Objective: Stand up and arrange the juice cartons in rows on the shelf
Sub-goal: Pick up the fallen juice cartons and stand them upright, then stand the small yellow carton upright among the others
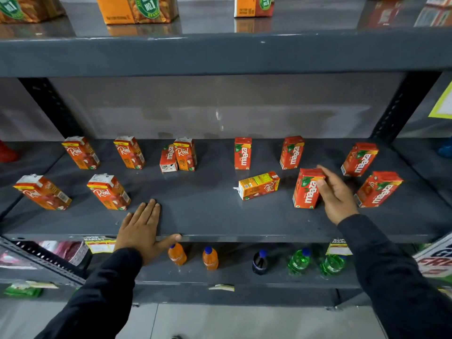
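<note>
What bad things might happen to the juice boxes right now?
The right hand grips a standing Maaza carton with other upright cartons close by, so a bump might topple one. One Real carton lies on its side nearby; a sleeve could push it. The left hand rests flat at the shelf edge, touching no cartons.

1. The grey metal shelf (208,211) carries small juice cartons in two loose rows
2. Back row: three upright Real cartons (129,152), the third touching a lower carton (168,159) on its left, then three upright Maaza cartons (242,153) spread to the right
3. Front row: two upright Real cartons at the left (108,192), well apart from one fallen carton (258,185) lying on its side near the middle
4. Front right: two upright Maaza cartons (307,188), the left one with the right hand (336,192) at its top edge
5. The left hand (141,228) lies flat on the front edge
</note>
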